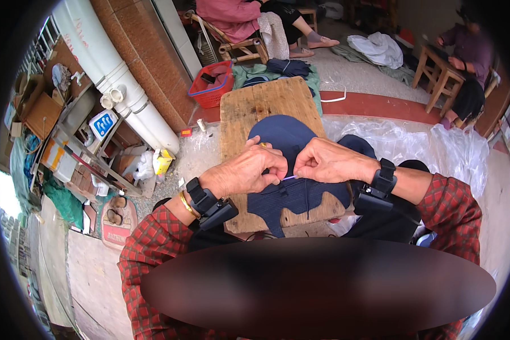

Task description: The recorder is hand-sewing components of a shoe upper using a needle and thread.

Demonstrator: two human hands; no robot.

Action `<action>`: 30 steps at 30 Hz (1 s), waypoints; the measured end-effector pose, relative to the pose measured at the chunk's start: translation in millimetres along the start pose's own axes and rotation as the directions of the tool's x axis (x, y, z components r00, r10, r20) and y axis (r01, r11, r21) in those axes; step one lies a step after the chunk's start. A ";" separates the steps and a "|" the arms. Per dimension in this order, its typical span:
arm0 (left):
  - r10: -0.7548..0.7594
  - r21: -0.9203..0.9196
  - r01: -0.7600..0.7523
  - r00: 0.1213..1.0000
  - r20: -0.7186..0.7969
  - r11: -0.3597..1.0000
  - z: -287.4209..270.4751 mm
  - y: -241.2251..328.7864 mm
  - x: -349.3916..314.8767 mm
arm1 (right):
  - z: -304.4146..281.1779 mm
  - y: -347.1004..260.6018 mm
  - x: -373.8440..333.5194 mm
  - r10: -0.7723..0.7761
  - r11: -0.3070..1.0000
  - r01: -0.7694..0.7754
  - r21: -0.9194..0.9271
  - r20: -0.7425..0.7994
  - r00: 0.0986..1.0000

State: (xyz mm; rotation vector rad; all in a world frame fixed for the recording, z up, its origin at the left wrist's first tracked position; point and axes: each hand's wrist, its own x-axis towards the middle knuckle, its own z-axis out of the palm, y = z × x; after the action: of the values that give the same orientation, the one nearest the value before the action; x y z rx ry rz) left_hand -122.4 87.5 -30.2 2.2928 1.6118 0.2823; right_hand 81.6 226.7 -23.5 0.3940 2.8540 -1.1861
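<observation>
A navy fabric sun hat or cap [283, 129] with a rounded brim lies over a worn wooden board [241, 105] in front of me. Above it, my left hand [252, 167] is closed in a pinch at one end of a thin pale purple strip [289, 178]. At the strip's other end, the thumb and fingertips of my right hand [334, 161] are pressed together. The strip runs short and nearly level between them. Below the hands, a flat navy piece with a cut-out edge [272, 209] spreads over the board, and a thin dark cord [307, 201] hangs across it.
A red plastic basket [212, 90] stands beyond the board, near folded dark cloth [289, 67]. Clear plastic sheeting [413, 144] covers floor to the right. Two people sit farther off, one by a wooden stool [439, 73]. Cluttered shelving [90, 144] and a white pipe [116, 73] are left.
</observation>
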 end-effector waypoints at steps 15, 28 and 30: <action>-0.044 -0.086 0.010 0.915 -0.401 0.996 23.5 3.0 -38.7 | 8.2 -3.1 4.5 -0.081 0.997 0.080 -0.016 -0.049 0.995; -0.096 -0.140 0.033 0.876 -0.473 0.990 39.2 9.7 -41.7 | 14.1 -3.9 -8.1 -0.218 0.973 0.203 -0.108 -0.147 0.965; -0.109 -0.106 0.069 0.890 -0.442 0.992 35.2 11.7 -38.3 | 16.8 -2.3 -5.4 -0.183 0.982 0.177 -0.060 -0.129 0.975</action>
State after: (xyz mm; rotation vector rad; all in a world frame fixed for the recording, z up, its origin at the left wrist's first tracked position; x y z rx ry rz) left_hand -113.3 42.7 -57.6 2.1843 1.8626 0.8978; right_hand 85.1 212.2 -33.1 0.2253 3.0852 -1.1551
